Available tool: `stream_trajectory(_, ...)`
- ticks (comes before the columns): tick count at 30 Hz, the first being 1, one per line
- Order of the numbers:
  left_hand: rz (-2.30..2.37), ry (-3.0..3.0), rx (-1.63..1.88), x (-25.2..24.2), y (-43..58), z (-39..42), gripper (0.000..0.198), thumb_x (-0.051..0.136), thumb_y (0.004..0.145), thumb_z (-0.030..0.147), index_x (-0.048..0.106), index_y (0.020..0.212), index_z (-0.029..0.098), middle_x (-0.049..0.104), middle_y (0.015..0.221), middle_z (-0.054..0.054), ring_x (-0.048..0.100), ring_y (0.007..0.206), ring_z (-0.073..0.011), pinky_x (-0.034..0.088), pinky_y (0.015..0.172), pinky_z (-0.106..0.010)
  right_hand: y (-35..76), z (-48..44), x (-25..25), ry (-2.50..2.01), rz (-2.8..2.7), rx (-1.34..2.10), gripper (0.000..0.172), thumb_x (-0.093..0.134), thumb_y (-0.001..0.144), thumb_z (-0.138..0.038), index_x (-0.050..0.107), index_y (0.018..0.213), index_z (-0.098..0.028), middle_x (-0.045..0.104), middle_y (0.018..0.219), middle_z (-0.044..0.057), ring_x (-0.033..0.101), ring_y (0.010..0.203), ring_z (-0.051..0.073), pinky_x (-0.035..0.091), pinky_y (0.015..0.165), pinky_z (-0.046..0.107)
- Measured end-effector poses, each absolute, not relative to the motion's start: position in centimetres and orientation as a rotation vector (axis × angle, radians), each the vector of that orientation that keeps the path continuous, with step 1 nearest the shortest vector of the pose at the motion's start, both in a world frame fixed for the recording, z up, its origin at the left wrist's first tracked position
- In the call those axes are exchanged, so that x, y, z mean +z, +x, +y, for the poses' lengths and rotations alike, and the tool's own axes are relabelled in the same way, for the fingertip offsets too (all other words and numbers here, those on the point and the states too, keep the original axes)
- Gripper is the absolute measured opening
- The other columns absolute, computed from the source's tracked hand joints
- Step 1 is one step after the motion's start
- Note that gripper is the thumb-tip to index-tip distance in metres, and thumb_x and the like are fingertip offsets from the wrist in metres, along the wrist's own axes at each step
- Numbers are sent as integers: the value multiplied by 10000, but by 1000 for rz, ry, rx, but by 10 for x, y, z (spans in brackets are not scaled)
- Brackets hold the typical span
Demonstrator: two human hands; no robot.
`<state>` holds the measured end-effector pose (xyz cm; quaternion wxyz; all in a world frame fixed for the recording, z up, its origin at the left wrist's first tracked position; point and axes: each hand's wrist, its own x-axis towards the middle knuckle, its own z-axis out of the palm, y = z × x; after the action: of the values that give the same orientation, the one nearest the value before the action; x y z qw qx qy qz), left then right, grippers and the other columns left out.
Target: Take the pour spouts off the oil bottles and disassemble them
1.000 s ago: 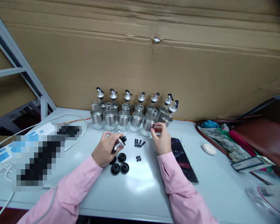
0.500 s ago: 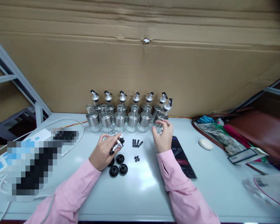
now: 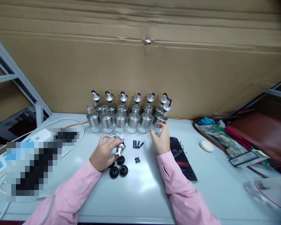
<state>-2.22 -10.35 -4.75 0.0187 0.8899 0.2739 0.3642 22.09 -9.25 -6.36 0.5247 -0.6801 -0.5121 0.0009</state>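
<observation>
While the left hand (image 3: 103, 153) grasped a metal pourer (image 3: 121, 146) between bent fingers and thumb, its silvery, rounded collar and narrow spout stood tilted over the smooth grey tabletop (image 3: 140, 193), just beside four round black caps (image 3: 123, 170) with raised centres, one partly hidden. The right hand (image 3: 161, 141) was released, thumb parted from curved fingers, in front of the rightmost bottle (image 3: 161, 117); whether it touched the glass could not be told. Between the hands lay slim black tubes (image 3: 134, 144), one slanting, and a cluster of tiny black rings (image 3: 137, 160). Behind stood five stopperless bottles (image 3: 120, 119), clear at neck and base, with cylindrical metal sleeves around their bodies. Back-row bottles bore silvery spouts (image 3: 109, 97) with black levers. Creased brown cardboard (image 3: 140, 68) rose beyond; a flat, glossy phone (image 3: 184, 163) lay beside the right forearm.
</observation>
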Motion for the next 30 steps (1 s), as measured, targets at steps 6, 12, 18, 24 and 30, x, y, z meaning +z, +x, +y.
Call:
stream_trajectory(6,939,2756,1200,-47,-20,-107,146,470,812,162,529,946,170,592,718,3,552,644,-121,339,828,-351,201,-110,-40,-1282,-1524,-98,109,492,809,-240,534,888,-179,556,1031,121,506,1021,227,386,894,411)
stream_trajectory(12,1064,2778,1208,-48,-18,-107,213,563,775,367,513,782,161,527,623,27,515,605,-129,339,779,-349,177,-126,-39,-977,-1963,169,189,551,807,-372,564,789,-184,612,731,48,544,730,186,424,694,333)
stream_trajectory(18,1062,2727,1240,-54,-18,-107,215,574,752,320,417,773,175,567,725,1,560,720,-149,356,788,-338,168,-125,-49,-1012,-2071,107,258,591,776,-416,574,753,-160,598,658,37,523,655,170,379,619,296)
stream_trajectory(24,1014,2755,1291,-56,-17,-106,208,548,772,307,377,776,190,550,695,18,560,668,-139,373,779,-337,167,-127,-49,-1057,-2070,42,337,523,799,-480,578,723,-156,564,575,7,501,560,140,342,572,275)
stream_trajectory(30,987,2805,1262,-53,-18,-107,175,529,791,253,459,921,159,573,748,-22,545,701,-162,377,762,-337,164,-128,-50,-1172,-2027,88,372,552,763,-520,581,835,-157,609,655,19,554,623,158,375,620,292)
